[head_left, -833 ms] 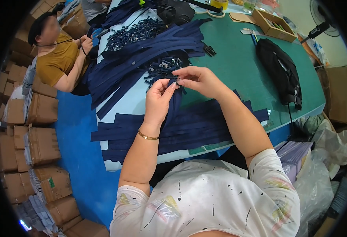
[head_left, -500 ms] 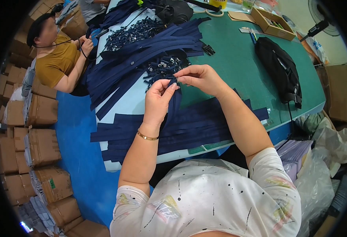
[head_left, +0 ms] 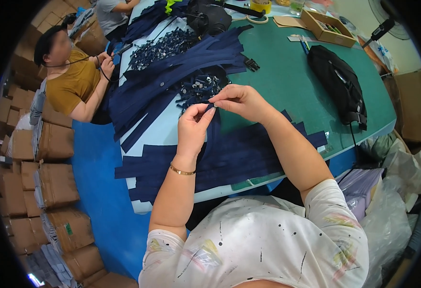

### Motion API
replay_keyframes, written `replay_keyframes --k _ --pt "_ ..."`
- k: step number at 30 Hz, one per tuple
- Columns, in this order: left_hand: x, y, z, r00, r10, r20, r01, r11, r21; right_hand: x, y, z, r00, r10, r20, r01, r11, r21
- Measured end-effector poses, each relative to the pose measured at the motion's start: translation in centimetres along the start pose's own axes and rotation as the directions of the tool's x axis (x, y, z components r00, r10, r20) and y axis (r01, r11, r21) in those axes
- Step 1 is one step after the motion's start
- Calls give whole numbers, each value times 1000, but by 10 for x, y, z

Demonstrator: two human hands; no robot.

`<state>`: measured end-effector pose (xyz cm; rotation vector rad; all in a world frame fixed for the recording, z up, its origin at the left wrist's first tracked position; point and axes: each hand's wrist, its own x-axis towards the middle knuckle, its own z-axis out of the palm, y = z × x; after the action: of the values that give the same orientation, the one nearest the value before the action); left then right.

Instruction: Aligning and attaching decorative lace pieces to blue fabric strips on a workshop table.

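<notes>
My left hand (head_left: 192, 132) pinches the upper end of a navy zipper tape (head_left: 214, 128) between thumb and fingertips. The tape hangs down from there toward the table. My right hand (head_left: 246, 103) meets it at that end, thumb and forefinger closed on something too small and too covered to make out. Just beyond my fingers lies a pile of small navy tabs with shiny metal parts (head_left: 202, 86), which look like zipper sliders. Below my hands, more navy tapes (head_left: 249, 156) are laid side by side along the near table edge.
Another bundle of navy tapes (head_left: 172, 72) crosses the table's left side, with a second pile of small metal-and-navy pieces (head_left: 160, 48) behind. A black pouch (head_left: 335, 81), wooden box (head_left: 328, 29) and black buckle (head_left: 251, 63) rest on the green table (head_left: 277, 72). A co-worker (head_left: 74, 81) sits left.
The view has shifted slightly, so most things sit a little lower or further right. Both hands keep their pinch at the tape's end, with only a small change in the fingers.
</notes>
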<state>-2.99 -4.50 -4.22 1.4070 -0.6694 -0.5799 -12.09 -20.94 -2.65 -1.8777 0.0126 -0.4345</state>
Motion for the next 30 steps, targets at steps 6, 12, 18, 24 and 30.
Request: replay_keyframes --k 6,12,18,24,30 --pt "-4 9 10 993 122 3 -120 979 -167 -2 -5 3 992 124 10 -124 982 144" --pt "-3 11 6 976 202 75 -202 979 -8 -1 -7 1 962 259 88 -272 862 428" --pt "-2 10 5 998 66 24 -57 958 -280 1 -3 3 918 359 167 -394 799 454" --pt "1 8 1 991 74 -113 -110 929 -352 1 1 6 910 385 157 -412 783 466" --pt "11 6 -22 946 -51 -321 -83 917 -391 1 -6 12 941 320 -111 -262 896 359"
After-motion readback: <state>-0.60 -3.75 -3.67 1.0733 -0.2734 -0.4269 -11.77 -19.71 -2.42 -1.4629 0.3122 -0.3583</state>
